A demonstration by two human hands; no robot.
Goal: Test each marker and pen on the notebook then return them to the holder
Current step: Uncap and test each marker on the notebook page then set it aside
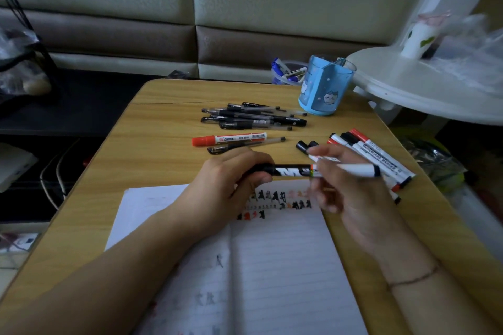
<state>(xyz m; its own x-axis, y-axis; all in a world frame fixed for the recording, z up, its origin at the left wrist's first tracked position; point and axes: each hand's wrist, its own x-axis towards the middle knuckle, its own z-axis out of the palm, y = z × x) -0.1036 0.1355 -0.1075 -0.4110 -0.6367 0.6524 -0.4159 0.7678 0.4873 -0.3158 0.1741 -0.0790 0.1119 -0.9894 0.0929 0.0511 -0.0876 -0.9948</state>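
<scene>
A marker [292,170] with a black-and-white printed barrel lies level above the top of the open notebook [277,266], held between both hands. The left hand [226,185] curls its fingers and thumb around the marker's black left end. The right hand [351,193] pinches the marker's right end, near an orange band, and a second marker [353,168], white with a dark ring near its far end, lies across its fingers, pointing right. Motion blur hides exactly how the right fingers lie.

Under the hands, the notebook's lined page carries rows of small black, red and pale test marks [280,202].

Just right of the right hand, a fan of whiteboard markers [373,158] with black and red caps lies on the wooden surface [163,128]. Beyond the hands lie a red-capped marker [230,139] and a black pen [245,145] side by side, then a pile of black pens [253,116]. The blue holder [324,87] stands at the surface's far right corner.
</scene>
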